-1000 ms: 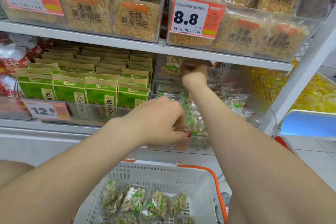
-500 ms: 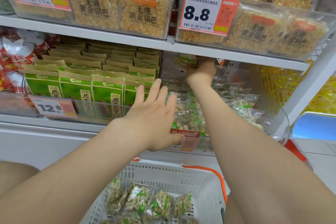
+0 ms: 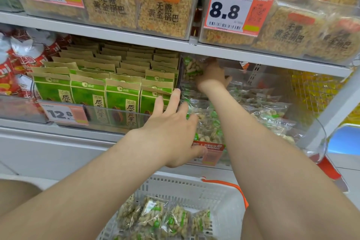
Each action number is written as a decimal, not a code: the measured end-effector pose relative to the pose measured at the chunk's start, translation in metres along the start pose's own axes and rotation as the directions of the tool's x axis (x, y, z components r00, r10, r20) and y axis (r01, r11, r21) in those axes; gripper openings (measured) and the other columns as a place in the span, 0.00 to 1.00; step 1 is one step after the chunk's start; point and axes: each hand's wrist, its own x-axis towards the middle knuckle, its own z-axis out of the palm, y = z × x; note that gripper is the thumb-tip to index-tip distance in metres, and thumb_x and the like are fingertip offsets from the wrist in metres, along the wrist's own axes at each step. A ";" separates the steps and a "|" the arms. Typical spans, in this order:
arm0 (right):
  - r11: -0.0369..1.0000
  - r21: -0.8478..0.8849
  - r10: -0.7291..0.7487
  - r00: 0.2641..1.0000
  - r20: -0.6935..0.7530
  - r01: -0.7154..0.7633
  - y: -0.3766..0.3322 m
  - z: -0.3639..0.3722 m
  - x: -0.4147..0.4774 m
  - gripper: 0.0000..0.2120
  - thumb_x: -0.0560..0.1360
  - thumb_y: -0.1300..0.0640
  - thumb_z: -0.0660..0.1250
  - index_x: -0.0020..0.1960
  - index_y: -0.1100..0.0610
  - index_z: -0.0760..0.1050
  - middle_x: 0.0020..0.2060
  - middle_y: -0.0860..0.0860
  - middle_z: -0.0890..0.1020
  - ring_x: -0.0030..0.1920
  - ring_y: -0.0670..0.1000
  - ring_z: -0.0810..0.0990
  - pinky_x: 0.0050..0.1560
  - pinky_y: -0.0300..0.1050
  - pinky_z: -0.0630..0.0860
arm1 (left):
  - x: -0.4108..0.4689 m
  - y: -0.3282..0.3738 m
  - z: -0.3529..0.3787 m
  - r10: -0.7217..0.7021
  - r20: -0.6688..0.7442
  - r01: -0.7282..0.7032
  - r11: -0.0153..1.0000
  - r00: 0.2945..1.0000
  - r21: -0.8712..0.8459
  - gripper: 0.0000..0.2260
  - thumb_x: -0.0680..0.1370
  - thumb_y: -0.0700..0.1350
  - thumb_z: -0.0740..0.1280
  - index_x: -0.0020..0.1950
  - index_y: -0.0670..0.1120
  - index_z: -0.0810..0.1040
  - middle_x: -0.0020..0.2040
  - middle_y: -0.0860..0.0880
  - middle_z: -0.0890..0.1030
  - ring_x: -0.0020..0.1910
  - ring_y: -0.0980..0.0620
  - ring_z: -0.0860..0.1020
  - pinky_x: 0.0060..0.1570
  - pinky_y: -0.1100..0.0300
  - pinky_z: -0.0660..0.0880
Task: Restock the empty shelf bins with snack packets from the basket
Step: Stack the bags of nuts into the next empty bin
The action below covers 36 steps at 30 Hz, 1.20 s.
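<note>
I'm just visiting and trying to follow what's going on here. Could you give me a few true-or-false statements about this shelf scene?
1. The left hand has its fingers spread. True.
2. The basket is empty. False: snack packets lie in it.
3. The right hand reaches far into the clear bin. True.
4. The price tag in front of the green pouches reads 8.8. False: it reads 12.8.

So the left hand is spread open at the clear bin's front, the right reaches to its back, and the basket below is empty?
No: the basket is not empty. The head view shows snack packets lying in it. The left hand is spread open at the clear bin's front and the right hand reaches to its back.
</note>
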 end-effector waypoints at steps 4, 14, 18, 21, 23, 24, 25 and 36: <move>0.997 -0.077 0.006 1.000 0.021 -0.005 0.000 0.005 0.003 0.37 0.77 0.59 0.66 0.82 0.55 0.55 0.70 0.60 0.76 0.77 0.64 0.62 0.72 0.64 0.57 | -0.001 0.000 -0.001 0.004 0.007 -0.004 1.000 1.000 0.009 0.39 0.81 0.72 0.51 0.81 0.46 0.59 0.84 0.41 0.52 0.81 0.33 0.34 0.76 0.28 0.43; 0.983 -0.181 -0.053 0.996 -0.073 0.039 0.014 -0.014 -0.050 0.31 0.78 0.47 0.66 0.75 0.64 0.65 0.70 0.64 0.71 0.71 0.67 0.68 0.70 0.63 0.65 | -0.010 -0.014 -0.003 0.055 -0.135 -0.074 0.988 0.989 -0.138 0.39 0.81 0.70 0.56 0.81 0.43 0.59 0.84 0.42 0.54 0.84 0.42 0.40 0.80 0.36 0.52; 0.942 -0.047 -0.336 0.934 -0.117 0.333 0.023 -0.021 -0.095 0.14 0.81 0.57 0.60 0.62 0.62 0.77 0.57 0.61 0.80 0.60 0.65 0.78 0.60 0.58 0.77 | -0.028 -0.015 -0.004 -0.024 -0.290 -0.044 0.974 0.957 -0.223 0.34 0.81 0.67 0.61 0.76 0.44 0.63 0.76 0.43 0.61 0.78 0.41 0.56 0.75 0.40 0.63; 0.854 0.031 -0.505 0.842 -0.188 0.519 0.030 -0.028 -0.140 0.14 0.79 0.59 0.60 0.60 0.57 0.80 0.54 0.56 0.83 0.55 0.58 0.81 0.56 0.56 0.79 | -0.045 -0.015 -0.003 -0.149 -0.521 -0.001 0.961 0.841 -0.276 0.19 0.79 0.60 0.66 0.58 0.47 0.68 0.56 0.46 0.70 0.56 0.43 0.69 0.54 0.47 0.73; 0.790 0.058 -0.586 0.780 -0.218 0.610 0.036 -0.034 -0.171 0.13 0.77 0.59 0.59 0.55 0.56 0.80 0.49 0.54 0.84 0.50 0.57 0.81 0.50 0.54 0.79 | -0.057 -0.016 -0.004 -0.257 -0.483 0.061 0.921 0.837 -0.385 0.14 0.79 0.56 0.66 0.50 0.47 0.68 0.47 0.46 0.75 0.48 0.40 0.75 0.44 0.48 0.74; 0.762 0.064 -0.620 0.755 -0.216 0.644 0.039 -0.035 -0.185 0.12 0.75 0.58 0.58 0.51 0.55 0.79 0.46 0.53 0.83 0.47 0.58 0.81 0.46 0.55 0.78 | -0.063 -0.016 -0.002 -0.296 -0.411 0.107 0.899 0.862 -0.425 0.13 0.79 0.56 0.65 0.47 0.48 0.69 0.44 0.46 0.77 0.45 0.39 0.76 0.42 0.49 0.75; 0.737 0.053 -0.653 0.730 -0.202 0.674 0.042 -0.036 -0.198 0.12 0.74 0.56 0.56 0.47 0.55 0.78 0.42 0.53 0.83 0.43 0.59 0.81 0.42 0.55 0.78 | -0.068 -0.016 0.001 -0.309 -0.328 0.152 0.892 0.893 -0.426 0.13 0.79 0.58 0.65 0.45 0.49 0.71 0.42 0.46 0.78 0.43 0.38 0.77 0.42 0.50 0.76; 0.583 -0.062 -0.578 0.467 0.670 0.810 0.081 0.062 -0.278 0.09 0.80 0.57 0.60 0.48 0.55 0.79 0.39 0.55 0.79 0.39 0.59 0.76 0.35 0.48 0.71 | -0.074 -0.014 0.109 0.100 0.413 -0.070 0.994 0.905 -0.087 0.17 0.81 0.55 0.63 0.64 0.48 0.80 0.61 0.46 0.82 0.56 0.43 0.82 0.56 0.48 0.79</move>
